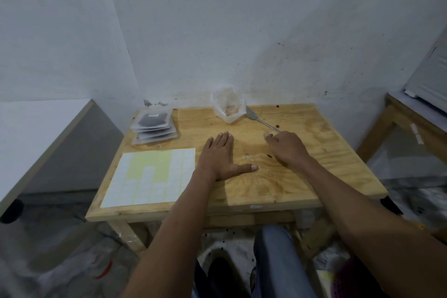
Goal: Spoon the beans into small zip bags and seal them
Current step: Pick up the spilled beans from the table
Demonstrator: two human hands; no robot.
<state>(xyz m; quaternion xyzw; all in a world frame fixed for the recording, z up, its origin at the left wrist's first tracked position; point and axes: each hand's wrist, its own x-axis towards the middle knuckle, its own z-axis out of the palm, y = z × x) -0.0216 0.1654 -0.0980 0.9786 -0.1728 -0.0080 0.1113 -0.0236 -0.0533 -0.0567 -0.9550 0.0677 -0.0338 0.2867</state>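
At the bench's (302, 176) far edge a nearly empty clear bag (228, 107) is stood beside the spoon (260, 120), whose handle is touched by the loosely curled right hand (287, 146), filled zip bags (154, 128) are stacked far left, and the left hand (221, 156) is laid flat, holding nothing.

No readable text anywhere. The label sheet (150, 178), just left of the left hand (221, 155), showed only blank white stickers on yellow backing. The top zip bag (152, 119) on the stack beyond that hand carried a small white label, too blurred to read. The near edge of the desk (256, 206) had a pale tag, also illegible.
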